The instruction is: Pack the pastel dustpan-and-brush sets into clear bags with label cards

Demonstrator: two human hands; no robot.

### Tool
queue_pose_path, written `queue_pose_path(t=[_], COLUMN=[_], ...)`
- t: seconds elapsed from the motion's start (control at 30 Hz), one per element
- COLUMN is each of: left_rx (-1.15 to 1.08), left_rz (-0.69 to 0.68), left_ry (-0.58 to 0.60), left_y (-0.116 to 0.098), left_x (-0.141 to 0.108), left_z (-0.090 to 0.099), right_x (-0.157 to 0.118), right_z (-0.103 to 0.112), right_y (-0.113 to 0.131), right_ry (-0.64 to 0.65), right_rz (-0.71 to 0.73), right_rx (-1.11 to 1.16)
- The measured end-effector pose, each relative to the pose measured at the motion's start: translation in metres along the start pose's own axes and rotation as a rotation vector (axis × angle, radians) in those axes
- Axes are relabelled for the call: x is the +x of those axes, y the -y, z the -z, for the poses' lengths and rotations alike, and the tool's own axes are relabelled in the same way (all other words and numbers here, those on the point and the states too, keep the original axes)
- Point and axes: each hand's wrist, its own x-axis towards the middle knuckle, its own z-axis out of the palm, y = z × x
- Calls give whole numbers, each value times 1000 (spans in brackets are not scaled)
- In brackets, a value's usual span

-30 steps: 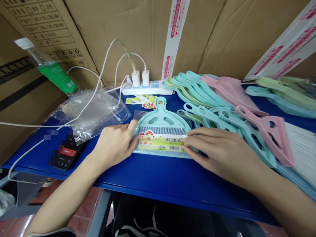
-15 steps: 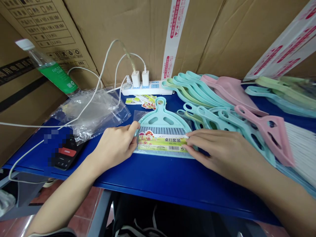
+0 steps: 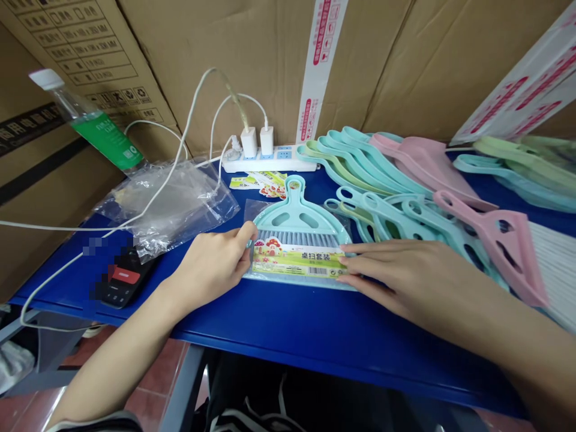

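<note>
The bagged turquoise dustpan set [image 3: 295, 215] is lying on the worktop [image 3: 288, 330], hardly shifting; the left hand [image 3: 211, 258] is now curling tighter, pinching its left edge, the right hand [image 3: 405, 273] touching its right, grip unclear, seemingly steadying it.

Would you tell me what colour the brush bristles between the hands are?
The bristles are bluish grey, shown in the head view.

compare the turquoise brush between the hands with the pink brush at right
The turquoise brush sits in a dustpan; the pink brush doesn't. The turquoise brush's handle points straight back; the pink brush's slants back and left. A label card crosses the turquoise brush, not the pink brush. Both have cutouts.
</note>
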Motion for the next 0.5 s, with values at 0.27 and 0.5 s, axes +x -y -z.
queue_pose_path(t=[0.27,0.5], left_rx=[18,14], left_rz=[7,10], left_ry=[-7,35], left_y=[1,1], left_x=[-1,1], left_z=[-1,2], right_x=[-2,-1], right_z=[-2,0], right_y=[-2,0], right_ry=[-26,32], right_rz=[-2,-18], right_rx=[22,35])
